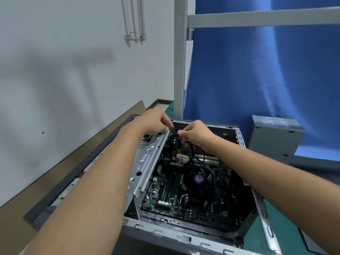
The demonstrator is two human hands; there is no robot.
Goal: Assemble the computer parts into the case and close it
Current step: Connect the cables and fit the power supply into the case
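Note:
An open grey computer case (265, 214) lies in front of me with its motherboard (184, 205) and a black CPU fan (199, 178) inside. A silver drive bracket (147, 162) stands tilted along the case's left side. At the bracket's far top end my left hand (154, 122) pinches something small. My right hand (196, 134) is just to its right and grips a black cable with a connector (175, 134). The two hands nearly touch. More black cables (193, 157) hang from the right hand down to the board.
A grey power supply box (274, 137) stands at the back right on the green table (279, 234). A grey side panel (73, 183) lies left of the case. A grey frame post (179, 57) and a blue cloth (257, 70) rise behind.

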